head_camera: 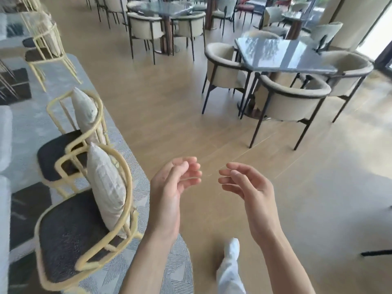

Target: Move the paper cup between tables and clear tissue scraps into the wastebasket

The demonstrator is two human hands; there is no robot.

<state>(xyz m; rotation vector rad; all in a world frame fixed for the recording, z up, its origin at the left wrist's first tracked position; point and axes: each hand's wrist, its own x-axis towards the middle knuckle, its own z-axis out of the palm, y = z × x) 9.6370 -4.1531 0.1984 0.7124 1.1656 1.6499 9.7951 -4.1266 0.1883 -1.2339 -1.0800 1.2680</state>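
Observation:
My left hand (171, 187) and my right hand (248, 185) are raised side by side over the tan wooden floor, palms turned toward each other. Both hold nothing and their fingers are loosely curled and apart. No paper cup, tissue scrap or wastebasket shows anywhere in the head view. A glossy grey table (282, 54) stands ahead to the right with nothing visible on it. A second grey table (161, 7) stands farther back.
Two yellow-framed chairs (84, 219) with pale cushions stand close on my left, on a patterned grey rug (148, 268). Beige round-backed chairs (290, 102) ring the right table. My white-trousered leg (230, 264) steps forward below. Open floor lies straight ahead.

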